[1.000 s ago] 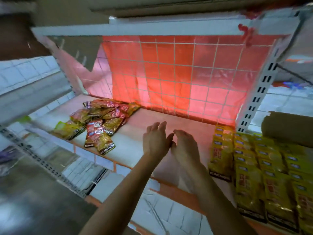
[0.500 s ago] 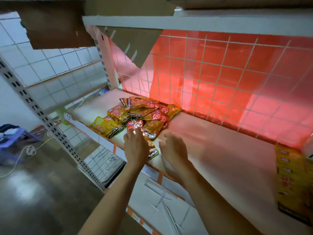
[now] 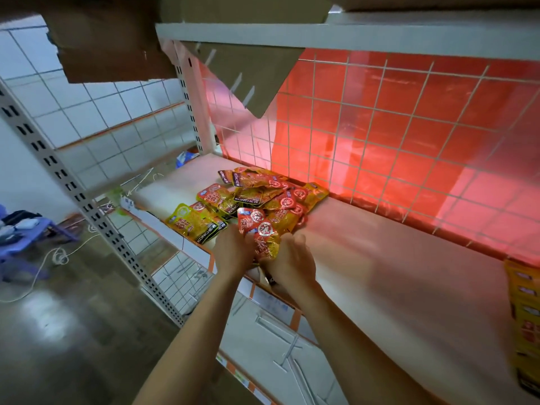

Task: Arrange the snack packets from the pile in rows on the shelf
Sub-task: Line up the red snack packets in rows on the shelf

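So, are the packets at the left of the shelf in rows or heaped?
Heaped: the snack packets overlap at mixed angles. The left hand and right hand grip one red packet at its front edge.

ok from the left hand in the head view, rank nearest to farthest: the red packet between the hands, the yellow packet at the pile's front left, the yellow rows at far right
1. red packet, right at the left hand, gripped at its fingers.
2. yellow packet, just left of the hand and a little beyond it.
3. yellow rows, far off at the view's right edge.
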A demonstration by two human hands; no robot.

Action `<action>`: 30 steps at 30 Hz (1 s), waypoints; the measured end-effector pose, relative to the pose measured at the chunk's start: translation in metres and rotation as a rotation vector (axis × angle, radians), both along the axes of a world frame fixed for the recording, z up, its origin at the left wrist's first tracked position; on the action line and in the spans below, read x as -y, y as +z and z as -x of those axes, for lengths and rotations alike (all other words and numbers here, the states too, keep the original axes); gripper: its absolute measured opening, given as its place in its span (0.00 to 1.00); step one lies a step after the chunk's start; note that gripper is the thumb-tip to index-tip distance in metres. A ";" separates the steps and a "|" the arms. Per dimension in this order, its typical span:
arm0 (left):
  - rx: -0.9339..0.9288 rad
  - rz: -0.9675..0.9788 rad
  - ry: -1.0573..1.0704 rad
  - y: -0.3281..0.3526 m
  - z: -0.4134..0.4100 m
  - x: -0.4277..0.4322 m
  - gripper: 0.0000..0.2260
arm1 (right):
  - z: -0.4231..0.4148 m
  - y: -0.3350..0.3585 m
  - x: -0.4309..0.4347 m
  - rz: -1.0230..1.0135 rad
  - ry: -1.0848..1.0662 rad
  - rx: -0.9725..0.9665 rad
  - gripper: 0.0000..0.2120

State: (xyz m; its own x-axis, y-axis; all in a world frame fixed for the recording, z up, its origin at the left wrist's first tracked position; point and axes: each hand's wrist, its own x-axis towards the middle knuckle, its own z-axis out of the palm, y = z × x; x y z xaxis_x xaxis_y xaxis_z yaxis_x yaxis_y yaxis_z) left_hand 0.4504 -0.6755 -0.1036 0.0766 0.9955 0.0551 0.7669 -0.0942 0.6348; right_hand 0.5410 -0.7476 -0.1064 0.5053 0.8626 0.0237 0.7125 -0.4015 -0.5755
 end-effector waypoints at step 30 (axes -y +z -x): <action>0.479 0.027 -0.469 0.020 -0.244 0.207 0.11 | -0.202 0.031 0.229 -0.426 -0.714 -0.320 0.21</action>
State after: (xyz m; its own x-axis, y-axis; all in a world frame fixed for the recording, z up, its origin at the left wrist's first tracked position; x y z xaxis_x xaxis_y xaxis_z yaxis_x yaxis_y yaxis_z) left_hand 0.6939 -0.8828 -0.0832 0.4748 0.8643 0.1660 0.2815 -0.3278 0.9018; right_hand 0.7432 -0.9769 -0.0755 0.9565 0.2896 0.0360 0.1536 -0.3949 -0.9058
